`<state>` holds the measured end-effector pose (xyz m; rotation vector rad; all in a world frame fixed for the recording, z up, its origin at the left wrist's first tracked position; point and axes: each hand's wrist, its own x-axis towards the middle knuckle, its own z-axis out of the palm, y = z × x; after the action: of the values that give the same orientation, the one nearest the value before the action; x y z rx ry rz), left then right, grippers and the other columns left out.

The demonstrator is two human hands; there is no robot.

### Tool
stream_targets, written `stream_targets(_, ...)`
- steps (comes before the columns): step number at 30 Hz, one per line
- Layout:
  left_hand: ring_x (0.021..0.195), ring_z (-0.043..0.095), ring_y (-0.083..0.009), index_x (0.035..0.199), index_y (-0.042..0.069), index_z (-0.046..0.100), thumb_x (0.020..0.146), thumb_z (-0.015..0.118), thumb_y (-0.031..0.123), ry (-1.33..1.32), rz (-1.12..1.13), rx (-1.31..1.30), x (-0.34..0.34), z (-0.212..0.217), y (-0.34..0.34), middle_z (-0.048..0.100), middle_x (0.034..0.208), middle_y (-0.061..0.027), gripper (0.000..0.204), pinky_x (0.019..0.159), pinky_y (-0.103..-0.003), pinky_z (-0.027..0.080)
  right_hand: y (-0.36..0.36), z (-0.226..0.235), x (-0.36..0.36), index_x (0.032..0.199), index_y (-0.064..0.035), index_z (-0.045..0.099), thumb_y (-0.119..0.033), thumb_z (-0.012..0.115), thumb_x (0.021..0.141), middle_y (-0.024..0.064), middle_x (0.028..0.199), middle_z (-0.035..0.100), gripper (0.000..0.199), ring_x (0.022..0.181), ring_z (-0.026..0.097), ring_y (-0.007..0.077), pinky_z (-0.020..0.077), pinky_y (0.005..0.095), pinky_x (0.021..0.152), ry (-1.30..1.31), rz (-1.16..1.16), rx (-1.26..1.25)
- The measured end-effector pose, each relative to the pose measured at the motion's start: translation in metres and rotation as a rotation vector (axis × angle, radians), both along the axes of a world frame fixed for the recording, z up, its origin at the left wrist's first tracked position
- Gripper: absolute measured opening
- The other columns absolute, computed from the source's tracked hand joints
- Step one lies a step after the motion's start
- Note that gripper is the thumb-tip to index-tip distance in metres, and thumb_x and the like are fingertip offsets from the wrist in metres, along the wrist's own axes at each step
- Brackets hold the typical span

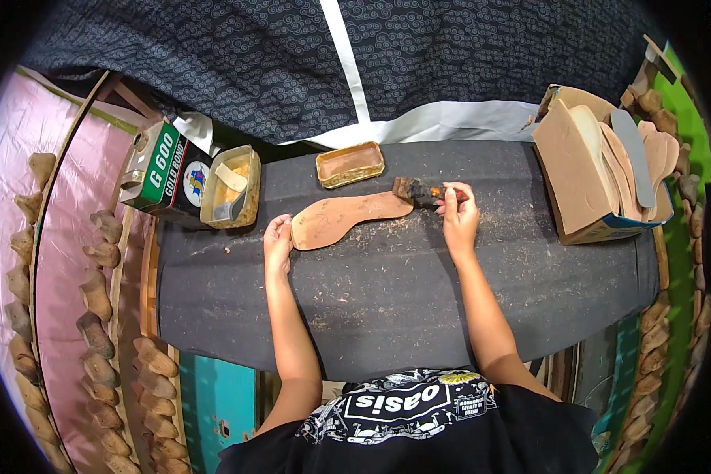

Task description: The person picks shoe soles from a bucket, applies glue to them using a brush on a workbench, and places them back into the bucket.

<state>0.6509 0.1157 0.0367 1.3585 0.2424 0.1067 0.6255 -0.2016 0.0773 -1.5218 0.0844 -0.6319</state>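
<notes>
Leathery tan insole [347, 218] lies flat between left hand [277, 243] and bristly brush [420, 192].

Looked like a small shoemaking workshop: wooden shoe lasts [95, 296] racked at nine o'clock, a box of cut insoles [600, 170] at two, a glue can [164, 175] at ten, and a scrap-dusted dark workbench [387, 292].

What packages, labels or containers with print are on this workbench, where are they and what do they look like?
Glue can: far left edge of the bench, rectangular metal tin, green, white and dark label.
Cardboard box: far right, open, tan with a blue lower edge, stacked with cut soles.
Small tin: far middle, shallow, yellowish, unlabelled.
No screens or signs.
</notes>
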Motion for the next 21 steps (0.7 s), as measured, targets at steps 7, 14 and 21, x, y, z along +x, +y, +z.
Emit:
stream_targets(7,0.059,0.050,-0.0047,0.097,0.002,0.045,0.083,0.048,0.013,0.027,-0.074,0.062,-0.001,0.001,0.007,0.054,0.075,-0.0016,0.018,0.048,-0.015,0.038,0.003,-0.004,-0.001,0.090,-0.0020,0.049,-0.019,0.046,0.084,0.0042,0.069,0.053,0.018,0.056,0.053,0.0086,0.0424,0.0204,0.050,-0.024,0.014,0.065)
stream_targets(14,0.056,0.047,-0.0033,0.096,0.002,0.046,0.082,0.048,0.013,-0.001,-0.003,0.021,-0.002,0.005,-0.004,0.054,0.073,-0.0008,0.018,0.044,-0.015,0.034,0.005,-0.003,-0.001,0.089,-0.0027,0.049,-0.017,0.046,0.084,0.0026,0.067,0.052,0.015,0.056,0.051,0.0072,0.0411,0.0198,0.049,0.012,0.026,0.058)
stream_targets(21,0.057,0.048,-0.0040,0.096,0.002,0.046,0.082,0.047,0.013,0.002,-0.042,0.041,-0.001,0.000,0.003,0.055,0.074,-0.0014,0.018,0.046,-0.015,0.035,-0.003,-0.002,-0.001,0.089,-0.0033,0.049,-0.018,0.045,0.084,0.0027,0.066,0.053,0.016,0.055,0.051,0.0083,0.0415,0.0211,0.050,0.014,-0.074,-0.024)
